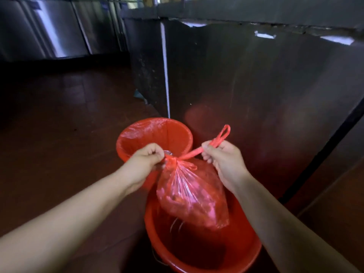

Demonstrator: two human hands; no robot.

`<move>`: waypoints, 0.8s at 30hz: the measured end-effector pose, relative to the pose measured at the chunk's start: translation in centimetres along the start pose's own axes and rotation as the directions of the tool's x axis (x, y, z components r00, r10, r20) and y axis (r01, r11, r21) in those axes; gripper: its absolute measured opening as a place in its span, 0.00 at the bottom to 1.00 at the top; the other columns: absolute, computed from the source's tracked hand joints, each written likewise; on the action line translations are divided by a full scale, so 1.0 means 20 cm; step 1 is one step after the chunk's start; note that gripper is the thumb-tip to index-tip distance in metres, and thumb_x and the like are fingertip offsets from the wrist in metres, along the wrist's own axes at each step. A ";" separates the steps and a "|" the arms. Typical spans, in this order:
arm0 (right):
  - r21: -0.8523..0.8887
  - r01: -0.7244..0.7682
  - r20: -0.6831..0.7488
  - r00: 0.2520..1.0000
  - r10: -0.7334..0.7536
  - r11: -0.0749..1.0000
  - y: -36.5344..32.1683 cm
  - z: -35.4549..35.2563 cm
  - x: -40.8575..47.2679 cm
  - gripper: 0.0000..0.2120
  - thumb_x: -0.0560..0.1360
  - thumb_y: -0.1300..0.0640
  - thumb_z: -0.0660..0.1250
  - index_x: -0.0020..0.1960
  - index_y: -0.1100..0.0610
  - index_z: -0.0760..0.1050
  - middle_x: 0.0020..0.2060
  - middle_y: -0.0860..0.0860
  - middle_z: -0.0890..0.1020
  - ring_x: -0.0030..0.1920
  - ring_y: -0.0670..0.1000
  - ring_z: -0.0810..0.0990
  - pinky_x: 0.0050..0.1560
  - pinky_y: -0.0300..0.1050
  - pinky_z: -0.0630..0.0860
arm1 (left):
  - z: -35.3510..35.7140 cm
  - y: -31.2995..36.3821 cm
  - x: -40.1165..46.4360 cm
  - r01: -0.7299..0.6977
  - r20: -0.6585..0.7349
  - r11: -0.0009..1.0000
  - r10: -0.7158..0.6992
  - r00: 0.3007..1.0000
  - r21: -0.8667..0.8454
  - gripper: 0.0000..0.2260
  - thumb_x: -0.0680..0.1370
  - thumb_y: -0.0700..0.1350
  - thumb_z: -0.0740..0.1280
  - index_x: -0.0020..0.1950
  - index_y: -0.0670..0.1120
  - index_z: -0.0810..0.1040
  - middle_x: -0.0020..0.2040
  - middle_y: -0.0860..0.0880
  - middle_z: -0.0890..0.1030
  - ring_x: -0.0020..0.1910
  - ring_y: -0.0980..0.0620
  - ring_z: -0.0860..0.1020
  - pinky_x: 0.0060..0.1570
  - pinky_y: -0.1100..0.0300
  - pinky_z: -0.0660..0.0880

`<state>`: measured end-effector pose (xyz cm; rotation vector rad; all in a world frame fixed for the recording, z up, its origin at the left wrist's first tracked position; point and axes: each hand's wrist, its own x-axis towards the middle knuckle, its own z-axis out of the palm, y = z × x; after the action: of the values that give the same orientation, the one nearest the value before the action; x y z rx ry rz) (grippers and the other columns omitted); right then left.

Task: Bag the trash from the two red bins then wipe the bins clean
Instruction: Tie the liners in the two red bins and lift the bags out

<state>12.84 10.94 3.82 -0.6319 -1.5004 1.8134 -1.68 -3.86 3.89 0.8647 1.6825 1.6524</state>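
A thin, see-through red plastic bag point(192, 196) hangs between the two hands, bulging into a rounded sack with fine creases fanning down from its gathered neck; the lumps inside are blurred and cannot be made out. The left hand point(144, 160) is curled tight around that bunched neck, and the right hand point(220, 156) pinches a twisted, rope-like handle strip point(212, 143) that runs taut from the neck and ends in a small loop sticking up past the fingers. The hands are apart, with the strip stretched between them. Directly below them sits a smooth, round red plastic bin point(244, 251), its dark inside showing, its near rim cut off by the bottom edge and part of its mouth hidden by the bag. Beyond the left hand stands a second red bin point(177, 133), lined with a wrinkled, glossy red film folded over its rim; the left hand covers its near edge. Past the right hand rises a dark, scuffed metal cabinet wall point(256, 85) with a pale vertical edge. The floor point(59, 125) to the left is dull reddish-brown.
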 end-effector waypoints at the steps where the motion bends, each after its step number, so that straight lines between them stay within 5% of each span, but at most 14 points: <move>1: 0.028 0.009 0.024 1.000 -0.009 1.000 -0.04 0.06 0.02 0.04 0.73 0.66 0.68 0.40 0.59 0.78 0.27 0.49 0.79 0.29 0.44 0.75 0.31 0.33 0.71 | -0.05 0.06 -0.02 -0.035 -0.054 0.999 0.033 0.998 -0.025 0.11 0.78 0.34 0.58 0.37 0.44 0.70 0.31 0.50 0.76 0.30 0.54 0.73 0.31 0.66 0.72; 6: -0.048 0.044 0.114 0.993 -0.039 0.998 -0.09 0.41 0.12 0.04 0.73 0.60 0.71 0.39 0.56 0.79 0.27 0.48 0.81 0.29 0.42 0.77 0.30 0.32 0.72 | -0.39 0.20 -0.11 -0.145 -0.172 0.980 0.167 0.971 0.133 0.11 0.79 0.42 0.62 0.36 0.50 0.72 0.35 0.44 0.77 0.35 0.52 0.74 0.36 0.59 0.72; 9: -0.122 0.012 0.178 0.984 0.009 0.993 0.01 0.63 0.15 0.05 0.72 0.59 0.71 0.38 0.56 0.79 0.26 0.48 0.80 0.26 0.41 0.76 0.25 0.32 0.70 | -0.62 0.14 -0.16 -0.078 -0.233 0.945 0.158 0.960 0.317 0.08 0.77 0.45 0.62 0.37 0.50 0.73 0.41 0.38 0.78 0.37 0.48 0.71 0.39 0.52 0.68; 16: -0.341 -0.096 0.217 0.960 0.177 0.935 0.44 0.95 0.15 0.09 0.75 0.66 0.66 0.37 0.56 0.77 0.28 0.52 0.78 0.24 0.40 0.74 0.26 0.29 0.69 | -1.19 -0.35 -0.28 0.213 -0.482 0.947 -0.074 0.873 0.240 0.13 0.79 0.36 0.60 0.36 0.46 0.70 0.27 0.46 0.68 0.24 0.53 0.64 0.24 0.64 0.59; 20: -0.551 -0.075 0.204 0.954 0.221 0.831 0.60 1.02 0.17 0.11 0.75 0.66 0.66 0.36 0.54 0.77 0.28 0.53 0.79 0.23 0.39 0.74 0.27 0.30 0.70 | -1.42 -0.74 -0.34 0.366 -0.531 0.883 -0.167 0.831 0.295 0.13 0.78 0.34 0.61 0.35 0.46 0.69 0.27 0.51 0.69 0.26 0.55 0.64 0.26 0.62 0.61; 24: -0.809 0.132 0.215 0.973 0.079 0.573 0.69 1.10 0.21 0.09 0.72 0.64 0.68 0.34 0.59 0.80 0.32 0.56 0.82 0.36 0.52 0.79 0.42 0.41 0.71 | -1.59 -1.03 -0.44 0.413 -0.519 0.811 -0.163 0.839 0.413 0.12 0.76 0.34 0.64 0.36 0.47 0.70 0.33 0.50 0.74 0.35 0.51 0.71 0.37 0.58 0.65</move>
<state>-8.87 -1.30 -4.61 -0.8248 -2.5308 1.0712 -22.68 -29.96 -15.92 0.3920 2.5244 1.2590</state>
